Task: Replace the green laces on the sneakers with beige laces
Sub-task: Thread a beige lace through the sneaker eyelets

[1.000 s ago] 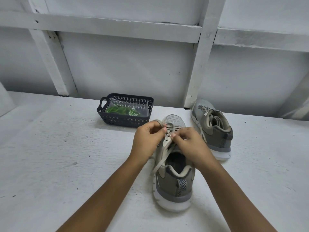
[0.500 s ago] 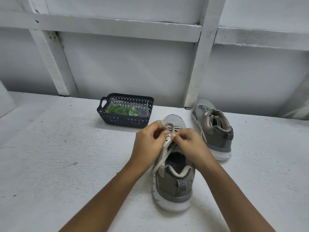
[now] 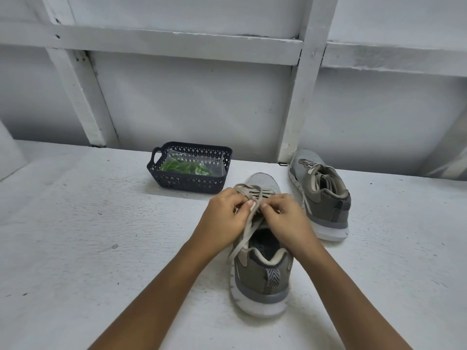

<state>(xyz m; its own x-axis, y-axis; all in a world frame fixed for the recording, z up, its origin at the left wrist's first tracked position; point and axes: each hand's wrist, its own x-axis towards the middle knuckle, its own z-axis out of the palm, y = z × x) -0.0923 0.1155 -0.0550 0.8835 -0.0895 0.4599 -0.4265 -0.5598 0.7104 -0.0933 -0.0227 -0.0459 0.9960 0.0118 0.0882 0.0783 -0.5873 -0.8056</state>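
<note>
Still mid-way across the white surface [image 3: 101, 236], the left hand [image 3: 222, 219] and right hand [image 3: 286, 219] have drawn closer over the near sneaker [image 3: 262, 279], fingertips [image 3: 251, 203] pinching its beige lace [image 3: 246, 228], threading apparently advancing, green laces [image 3: 182, 166] basketed at the far edge

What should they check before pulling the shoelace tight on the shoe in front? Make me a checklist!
1. Both hands on the lace: the left hand and the right hand pinch the beige lace over the near sneaker. Ok.
2. Rows near the toe threaded: ok.
3. Top eyelets threaded: cannot tell, the hands cover them.
4. Loose strands free: they hang down the shoe's left side. Ok.
5. Green laces out of the way: bagged in the basket. Ok.
6. Far sneaker wears beige lace: ok; knotted, cannot tell.
</note>
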